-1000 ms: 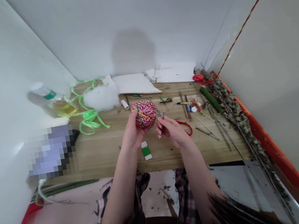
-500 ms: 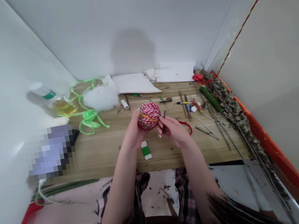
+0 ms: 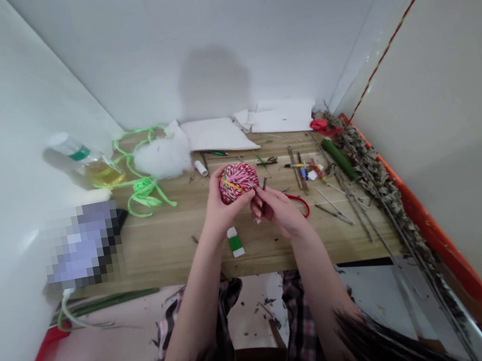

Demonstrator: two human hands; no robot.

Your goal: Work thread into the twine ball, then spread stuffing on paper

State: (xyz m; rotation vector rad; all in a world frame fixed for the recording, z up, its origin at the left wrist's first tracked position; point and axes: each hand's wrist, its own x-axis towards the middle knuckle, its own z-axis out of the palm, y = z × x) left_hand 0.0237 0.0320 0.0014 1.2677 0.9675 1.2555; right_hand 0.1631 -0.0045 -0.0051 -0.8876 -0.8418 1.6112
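The bottle point(image 3: 71, 147) at the back left has a white cap and a green band, with yellow liquid point(image 3: 107, 178) low inside it. On the right, dried stalks point(image 3: 378, 181) lie along an orange edge point(image 3: 436, 245); whether that belongs to a tray or box cannot be told.

The ball point(image 3: 241, 179), wound in red and white, is held above the middle of the table point(image 3: 164, 250). The left hand point(image 3: 218, 212) grasps it, thumb across its near side. The right hand point(image 3: 281, 211) pinches a thin brown stick point(image 3: 265, 182), its fingertips close against the ball's right side.

Half a second ago the yellow strand point(image 3: 231, 186) ran across the ball's lower front; now the ball is turned and the strand shows toward the left. The left thumb, then at the side, now reaches over toward the right fingertips. A second ago the ball was farther left, apart from the right hand.

The left fingers behind the ball are mostly hidden, and so is the stick's lower part. A red loop point(image 3: 302, 202) is partly covered by the right hand. The phone point(image 3: 83, 239) at left is pixelated.
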